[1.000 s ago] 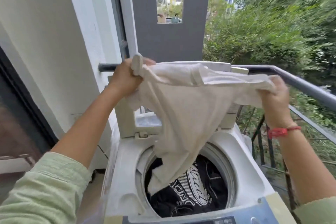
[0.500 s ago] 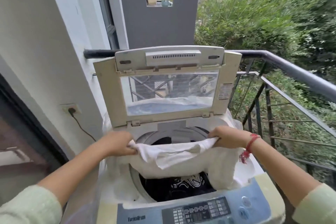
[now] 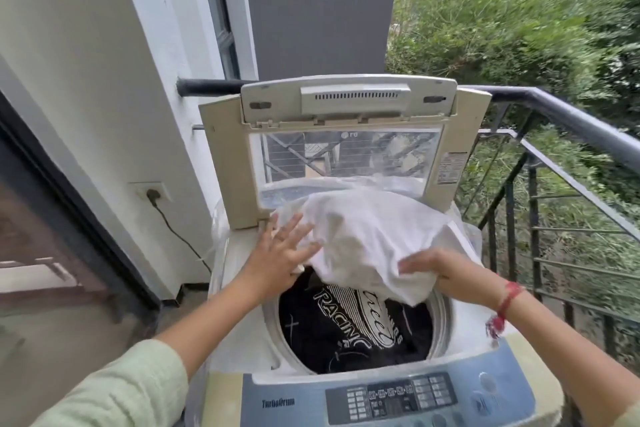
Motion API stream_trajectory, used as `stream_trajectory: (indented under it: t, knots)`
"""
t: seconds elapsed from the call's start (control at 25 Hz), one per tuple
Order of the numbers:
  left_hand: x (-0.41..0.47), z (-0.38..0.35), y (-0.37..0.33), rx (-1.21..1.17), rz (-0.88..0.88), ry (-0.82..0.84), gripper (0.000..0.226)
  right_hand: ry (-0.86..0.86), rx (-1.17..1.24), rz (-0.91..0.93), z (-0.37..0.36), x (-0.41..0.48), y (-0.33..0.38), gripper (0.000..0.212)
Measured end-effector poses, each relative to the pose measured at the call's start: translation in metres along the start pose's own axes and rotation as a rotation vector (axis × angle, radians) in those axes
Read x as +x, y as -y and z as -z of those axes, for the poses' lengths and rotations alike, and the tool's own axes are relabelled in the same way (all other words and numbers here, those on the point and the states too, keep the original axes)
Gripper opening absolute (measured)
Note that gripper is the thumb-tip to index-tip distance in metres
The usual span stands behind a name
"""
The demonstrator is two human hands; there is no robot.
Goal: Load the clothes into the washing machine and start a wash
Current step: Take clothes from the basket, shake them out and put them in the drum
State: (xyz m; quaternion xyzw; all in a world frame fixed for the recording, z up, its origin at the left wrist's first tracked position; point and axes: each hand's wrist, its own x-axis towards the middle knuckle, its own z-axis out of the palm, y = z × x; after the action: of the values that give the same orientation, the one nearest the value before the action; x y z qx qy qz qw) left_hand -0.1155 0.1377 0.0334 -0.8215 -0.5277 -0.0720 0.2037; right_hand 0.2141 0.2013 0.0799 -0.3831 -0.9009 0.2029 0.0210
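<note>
A top-loading washing machine (image 3: 239,333) stands in front of me with its lid (image 3: 221,166) raised upright. Inside the drum lies a black garment (image 3: 349,333) with white print. A white garment (image 3: 374,239) billows over the back half of the drum opening. My left hand (image 3: 280,253) lies flat with spread fingers against the white garment's left edge. My right hand (image 3: 440,270) presses on its front right part, fingers partly under a fold. The control panel (image 3: 391,399) faces me at the bottom.
A white wall with a socket and plugged-in cable (image 3: 152,194) is on the left. A dark metal balcony railing (image 3: 568,121) runs behind and to the right of the machine, with green bushes beyond. A clear plastic cover (image 3: 218,225) hangs around the machine's top.
The white garment came down from held up and stretched to lying over the drum mouth. Both hands let go of its edges and now press on it with flatter fingers.
</note>
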Motion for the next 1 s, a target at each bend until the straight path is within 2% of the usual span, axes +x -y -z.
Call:
stream_trajectory:
  t: [0.04,0.08,0.12,0.16,0.2,0.28,0.36,0.44,0.48,0.52,0.56,0.6,0.64,0.68,0.72,0.8,0.84,0.88,0.92,1.0]
  knots:
    - [-0.011,-0.015,-0.009,-0.06,-0.047,0.254,0.052,0.271,-0.047,-0.031,-0.018,-0.004,-0.003,0.064]
    - [-0.016,-0.026,-0.017,-0.138,-0.059,0.524,0.045,0.461,-0.076,-0.053,-0.034,-0.006,-0.004,0.059]
    - [-0.02,-0.034,-0.025,-0.196,-0.065,0.756,0.041,0.591,-0.096,-0.086,-0.045,-0.005,-0.001,0.053]
    - [-0.022,-0.04,-0.034,-0.227,-0.07,0.889,0.04,0.646,-0.126,-0.104,-0.055,-0.002,0.005,0.049]
    - [-0.024,-0.046,-0.044,-0.228,-0.084,0.924,0.041,0.65,-0.148,-0.132,-0.064,0.0,0.012,0.048]
    - [-0.026,-0.057,-0.059,-0.217,-0.109,0.885,0.053,0.615,-0.124,-0.2,-0.084,0.011,0.017,0.053]
    - [-0.026,-0.07,-0.07,-0.291,-0.041,0.821,0.069,0.588,-0.102,-0.273,-0.107,0.018,0.02,0.068]
    - [-0.026,-0.085,-0.083,-0.356,0.017,0.823,0.076,0.648,-0.053,-0.34,-0.116,0.024,0.023,0.068]
    - [-0.025,-0.091,-0.09,-0.366,0.038,0.885,0.076,0.754,-0.058,-0.361,-0.117,0.029,0.021,0.061]
    - [-0.027,-0.099,-0.097,-0.354,0.071,1.024,0.077,0.915,-0.109,-0.377,-0.111,0.033,0.024,0.05]
    - [-0.027,-0.103,-0.106,-0.333,0.109,1.232,0.08,1.075,-0.178,-0.39,-0.107,0.041,0.025,0.034]
    - [-0.024,-0.106,-0.111,-0.301,0.15,1.427,0.085,1.166,-0.219,-0.395,-0.103,0.05,0.025,0.03]
    - [-0.02,-0.111,-0.113,-0.291,0.192,1.554,0.085,1.178,-0.227,-0.371,-0.106,0.061,0.025,0.034]
    - [-0.014,-0.117,-0.112,-0.314,0.229,1.573,0.077,1.109,-0.237,-0.308,-0.12,0.075,0.016,0.033]
    - [-0.009,-0.124,-0.109,-0.37,0.265,1.486,0.062,0.93,-0.236,-0.244,-0.133,0.088,0.004,0.031]
    - [0.002,-0.137,-0.097,-0.421,0.426,1.061,0.041,0.445,-0.213,-0.112,-0.156,0.108,-0.022,0.049]
    - [0.006,-0.146,-0.091,-0.411,0.497,0.853,0.04,0.33,-0.243,-0.065,-0.162,0.112,-0.033,0.064]
    - [0.009,-0.158,-0.086,-0.418,0.532,0.739,0.051,0.328,-0.307,-0.056,-0.171,0.118,-0.044,0.082]
    - [0.01,-0.17,-0.084,-0.422,0.547,0.766,0.075,0.386,-0.381,-0.076,-0.178,0.121,-0.053,0.101]
    - [0.013,-0.195,-0.092,-0.456,0.544,1.021,0.124,0.564,-0.44,-0.198,-0.208,0.123,-0.066,0.116]
